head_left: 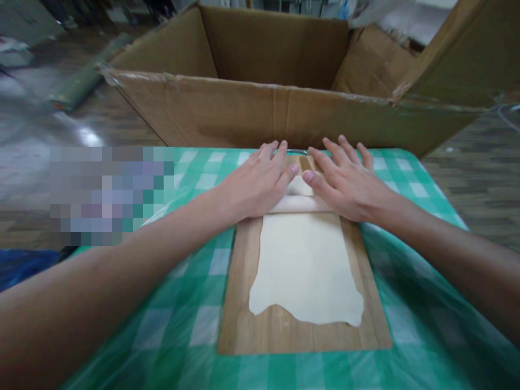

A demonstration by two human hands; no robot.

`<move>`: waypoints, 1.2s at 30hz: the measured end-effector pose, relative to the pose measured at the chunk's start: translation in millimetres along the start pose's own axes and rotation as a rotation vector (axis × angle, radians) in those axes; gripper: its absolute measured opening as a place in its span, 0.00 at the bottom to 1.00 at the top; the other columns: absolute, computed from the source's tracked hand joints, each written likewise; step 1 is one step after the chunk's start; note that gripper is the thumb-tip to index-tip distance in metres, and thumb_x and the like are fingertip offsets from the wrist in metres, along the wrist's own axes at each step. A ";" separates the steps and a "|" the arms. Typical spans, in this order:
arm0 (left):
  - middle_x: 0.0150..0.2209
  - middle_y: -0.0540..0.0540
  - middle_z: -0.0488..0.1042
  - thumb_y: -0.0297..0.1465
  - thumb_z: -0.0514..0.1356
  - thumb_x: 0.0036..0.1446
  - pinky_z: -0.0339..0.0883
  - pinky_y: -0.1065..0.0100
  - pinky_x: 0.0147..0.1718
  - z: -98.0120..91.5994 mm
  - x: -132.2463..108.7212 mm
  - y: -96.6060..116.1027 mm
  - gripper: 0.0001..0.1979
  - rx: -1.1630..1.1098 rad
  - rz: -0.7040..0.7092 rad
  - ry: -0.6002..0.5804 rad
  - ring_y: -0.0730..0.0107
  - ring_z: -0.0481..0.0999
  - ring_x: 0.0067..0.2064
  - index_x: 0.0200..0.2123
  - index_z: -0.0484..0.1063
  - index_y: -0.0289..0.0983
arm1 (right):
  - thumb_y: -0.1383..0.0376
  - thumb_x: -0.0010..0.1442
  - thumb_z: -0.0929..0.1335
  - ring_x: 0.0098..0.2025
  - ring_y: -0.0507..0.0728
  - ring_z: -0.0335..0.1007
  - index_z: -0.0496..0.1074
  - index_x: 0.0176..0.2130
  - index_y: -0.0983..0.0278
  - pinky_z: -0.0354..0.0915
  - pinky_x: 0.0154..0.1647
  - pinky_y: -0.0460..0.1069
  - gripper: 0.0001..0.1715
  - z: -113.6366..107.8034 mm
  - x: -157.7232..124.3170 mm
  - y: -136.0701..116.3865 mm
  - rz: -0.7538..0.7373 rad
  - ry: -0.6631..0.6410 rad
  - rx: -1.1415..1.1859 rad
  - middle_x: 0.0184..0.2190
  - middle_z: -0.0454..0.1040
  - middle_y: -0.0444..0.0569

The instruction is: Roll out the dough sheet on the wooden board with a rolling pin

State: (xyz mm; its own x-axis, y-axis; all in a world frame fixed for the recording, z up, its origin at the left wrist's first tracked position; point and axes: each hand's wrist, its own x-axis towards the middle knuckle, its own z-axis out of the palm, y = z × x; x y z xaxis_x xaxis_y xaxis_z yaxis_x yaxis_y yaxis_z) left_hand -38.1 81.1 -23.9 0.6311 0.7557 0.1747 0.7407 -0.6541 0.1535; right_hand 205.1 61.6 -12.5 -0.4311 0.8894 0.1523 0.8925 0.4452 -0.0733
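Rests left grip point(260, 181) and right grip point(350, 181), flat and wide, on rolling pin point(299, 204) over dough point(304, 265), near surface's point(195, 325) far edge

arms point(162, 244) outstretched, fingers point(322, 160) extended

Rolling pin point(300, 204) with both ends out of sight under the hands point(262, 181) point(349, 187), cardboard box point(239, 111) incomplete at right.
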 end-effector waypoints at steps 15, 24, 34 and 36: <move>0.68 0.32 0.67 0.37 0.39 0.78 0.58 0.42 0.69 -12.1 15.1 -1.2 0.27 0.044 -0.019 0.002 0.48 0.64 0.71 0.66 0.67 0.31 | 0.38 0.74 0.49 0.73 0.82 0.52 0.63 0.71 0.63 0.51 0.67 0.80 0.46 19.6 14.8 16.4 0.061 0.084 -0.010 0.72 0.61 0.66; 0.68 0.30 0.68 0.41 0.45 0.77 0.57 0.50 0.70 -16.7 -26.5 50.6 0.28 0.204 -0.070 0.159 0.49 0.66 0.71 0.67 0.65 0.28 | 0.49 0.76 0.55 0.73 0.78 0.56 0.68 0.67 0.70 0.59 0.67 0.72 0.37 2.6 0.3 -10.0 0.159 0.200 -0.040 0.71 0.62 0.70; 0.70 0.33 0.68 0.38 0.40 0.78 0.57 0.52 0.70 -17.8 -18.5 47.6 0.28 0.251 -0.124 0.053 0.52 0.67 0.71 0.70 0.62 0.29 | 0.53 0.79 0.51 0.77 0.70 0.51 0.64 0.71 0.70 0.56 0.72 0.64 0.36 0.5 -19.5 -40.3 0.036 0.161 -0.062 0.73 0.61 0.65; 0.70 0.34 0.68 0.37 0.39 0.78 0.58 0.51 0.69 -17.6 -12.6 43.1 0.28 0.248 -0.131 0.043 0.53 0.66 0.71 0.70 0.61 0.31 | 0.52 0.79 0.50 0.77 0.71 0.49 0.61 0.73 0.70 0.54 0.72 0.65 0.37 -0.5 -10.4 -37.4 0.059 0.102 -0.082 0.75 0.58 0.65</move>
State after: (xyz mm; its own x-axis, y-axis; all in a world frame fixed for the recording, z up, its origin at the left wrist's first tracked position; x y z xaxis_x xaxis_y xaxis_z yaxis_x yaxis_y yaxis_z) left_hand -18.1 42.9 -2.4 0.5201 0.8276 0.2112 0.8523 -0.5191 -0.0645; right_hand 176.3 35.6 -10.9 -0.3655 0.8966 0.2500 0.9255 0.3787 -0.0051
